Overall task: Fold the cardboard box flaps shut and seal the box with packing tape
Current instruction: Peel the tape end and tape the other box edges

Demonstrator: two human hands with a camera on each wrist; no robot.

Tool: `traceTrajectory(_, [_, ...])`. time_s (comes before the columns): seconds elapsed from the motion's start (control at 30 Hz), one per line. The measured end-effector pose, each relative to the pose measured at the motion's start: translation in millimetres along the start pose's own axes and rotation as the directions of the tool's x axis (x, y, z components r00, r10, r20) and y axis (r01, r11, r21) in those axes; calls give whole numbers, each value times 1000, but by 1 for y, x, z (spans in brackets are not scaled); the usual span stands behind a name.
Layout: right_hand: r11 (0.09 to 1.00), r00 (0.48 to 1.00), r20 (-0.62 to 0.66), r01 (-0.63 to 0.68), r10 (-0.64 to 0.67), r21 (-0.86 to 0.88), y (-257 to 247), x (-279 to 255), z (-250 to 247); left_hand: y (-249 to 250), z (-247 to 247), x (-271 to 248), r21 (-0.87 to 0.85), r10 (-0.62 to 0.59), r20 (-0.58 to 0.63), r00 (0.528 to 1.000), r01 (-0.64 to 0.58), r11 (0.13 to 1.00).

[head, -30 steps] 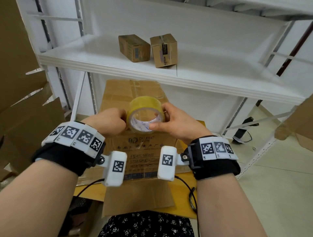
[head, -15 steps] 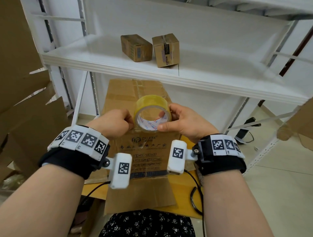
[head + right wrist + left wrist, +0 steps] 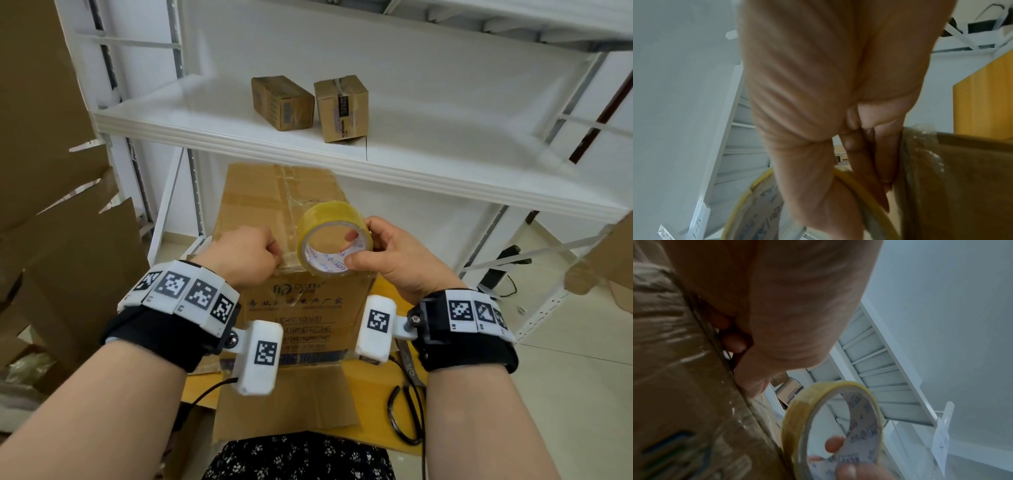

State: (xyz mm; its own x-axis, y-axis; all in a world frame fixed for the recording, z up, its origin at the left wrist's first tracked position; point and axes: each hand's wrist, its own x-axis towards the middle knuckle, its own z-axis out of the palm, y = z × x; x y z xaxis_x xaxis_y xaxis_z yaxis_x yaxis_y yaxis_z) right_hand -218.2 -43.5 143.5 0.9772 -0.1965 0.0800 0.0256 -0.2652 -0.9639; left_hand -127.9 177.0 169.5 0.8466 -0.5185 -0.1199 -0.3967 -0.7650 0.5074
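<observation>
A brown cardboard box (image 3: 298, 308) stands in front of me with its top flaps folded down and old clear tape along the seam. My right hand (image 3: 394, 253) grips a yellowish roll of packing tape (image 3: 329, 212) at the box's near top edge, thumb on the front rim and a finger inside the core. My left hand (image 3: 246, 253) is curled just left of the roll and pinches the tape's free end against that edge. In the left wrist view the roll (image 3: 793, 410) sits beside the box (image 3: 684, 386). In the right wrist view my right hand (image 3: 818, 81) covers most of the roll (image 3: 748, 194).
A white shelf (image 3: 205, 120) juts out over the box's far end and carries two small cartons (image 3: 282, 102) (image 3: 340, 108). Scissors (image 3: 407, 404) lie on the yellow surface (image 3: 373, 428) at the right. Cardboard sheets (image 3: 68, 257) lean at the left. A loose flap (image 3: 284, 401) hangs toward me.
My left hand has drawn a little leftward off the roll, and a short strip of tape now shows between them. The roll has come down to the box's near top edge.
</observation>
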Motion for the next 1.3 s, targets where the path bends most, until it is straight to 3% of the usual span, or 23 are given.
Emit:
traceTrajectory(0.27, [1000,998,-65,-16,15,-6,-2,-4,1,22,14,-1,159,-3,1,1000,3,987])
traceTrajectory(0.43, [983,993,-88,59,-75,-173,-5,-6,10,12,13,1,92,-6,-19,1000,8,996])
traceTrajectory(0.57, [995,995,-84,46,-53,-83,-3,-3,24,0,4,7,13,-35,15,999,35,999])
traceTrajectory(0.77, [990,999,45,5,1,-140,-6,2,37,-16,-17,15,-32,-85,88,992,88,996])
traceTrajectory(1.3, [998,997,-52,51,-53,-28,2,-2,29,-19,-7,12,-128,-22,30,999,26,991])
